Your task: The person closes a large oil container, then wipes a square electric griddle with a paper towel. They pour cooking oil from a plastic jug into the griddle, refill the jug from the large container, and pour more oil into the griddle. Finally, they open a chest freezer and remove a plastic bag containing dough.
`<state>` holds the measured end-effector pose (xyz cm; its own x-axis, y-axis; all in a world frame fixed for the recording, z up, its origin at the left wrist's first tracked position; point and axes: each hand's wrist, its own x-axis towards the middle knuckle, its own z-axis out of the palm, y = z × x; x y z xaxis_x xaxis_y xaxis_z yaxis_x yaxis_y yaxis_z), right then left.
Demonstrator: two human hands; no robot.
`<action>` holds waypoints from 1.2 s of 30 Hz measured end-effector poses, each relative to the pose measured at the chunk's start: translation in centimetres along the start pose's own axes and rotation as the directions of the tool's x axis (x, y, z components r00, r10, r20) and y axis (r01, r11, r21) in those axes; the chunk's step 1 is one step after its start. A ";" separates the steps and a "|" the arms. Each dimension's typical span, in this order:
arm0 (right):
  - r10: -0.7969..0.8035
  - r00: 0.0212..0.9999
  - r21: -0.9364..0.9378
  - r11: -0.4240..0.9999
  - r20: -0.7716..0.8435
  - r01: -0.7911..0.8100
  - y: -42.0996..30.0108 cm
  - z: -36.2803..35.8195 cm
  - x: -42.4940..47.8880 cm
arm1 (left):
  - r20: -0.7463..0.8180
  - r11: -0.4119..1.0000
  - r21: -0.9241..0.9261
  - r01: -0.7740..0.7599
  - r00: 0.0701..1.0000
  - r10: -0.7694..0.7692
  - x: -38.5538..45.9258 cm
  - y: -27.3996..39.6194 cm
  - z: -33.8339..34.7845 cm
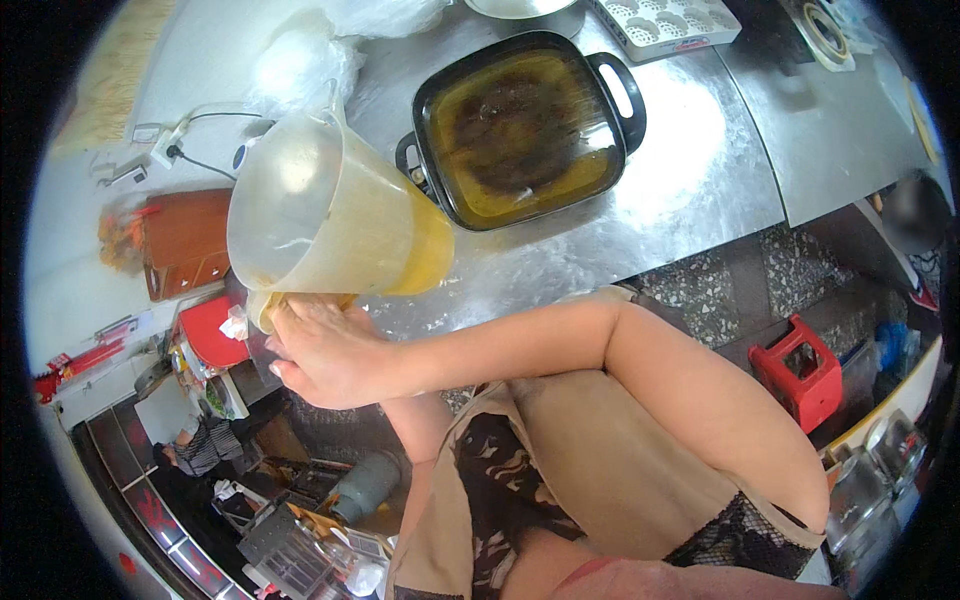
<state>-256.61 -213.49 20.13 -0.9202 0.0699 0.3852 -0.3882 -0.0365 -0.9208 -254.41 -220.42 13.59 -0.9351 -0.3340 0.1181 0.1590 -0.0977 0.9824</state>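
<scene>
My right hand (334, 352) grips the handle (262, 309) of a large translucent plastic measuring jug (352, 202). Yellow liquid (425, 247) fills the jug's lower part, and its wide mouth faces up towards me. Whether the base rests on the counter or hangs just above it, I cannot tell. Behind my right wrist my left forearm (420, 427) disappears, so my left hand is hidden. Just beyond the jug, a square black pan (634, 105) with side handles sits on the steel counter (675, 180). Yellow, oil-like liquid (480, 206) covers its dark-stained bottom.
Clear plastic bags (300, 67) lie behind the jug, near a power cord (206, 166). A white moulded tray (667, 26) and rolls of tape (827, 34) stand farther back. On the floor are a red stool (799, 375) and a gas cylinder (367, 484). A person (202, 446) is at lower left.
</scene>
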 end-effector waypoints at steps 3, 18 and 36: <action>0.020 0.995 0.104 0.994 0.100 -0.031 -0.4 -1.2 0.1 | -0.032 0.998 -0.037 -0.046 0.998 0.045 1.2 0.3 0.6; 0.204 0.974 0.301 0.939 -0.100 -0.166 7.0 -14.9 -2.5 | -0.215 0.968 0.022 -0.251 0.944 0.250 6.2 3.1 6.6; 0.444 0.889 0.930 0.270 0.111 -0.251 5.3 -18.2 1.1 | -0.322 0.984 0.016 -0.178 0.931 0.174 4.4 -1.8 6.6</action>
<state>-258.74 -195.50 14.58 -0.9961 -0.0645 -0.0600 0.0792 -0.9541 -0.2889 -260.94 -215.53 13.29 -0.7406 -0.6299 0.2341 0.3182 -0.0218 0.9478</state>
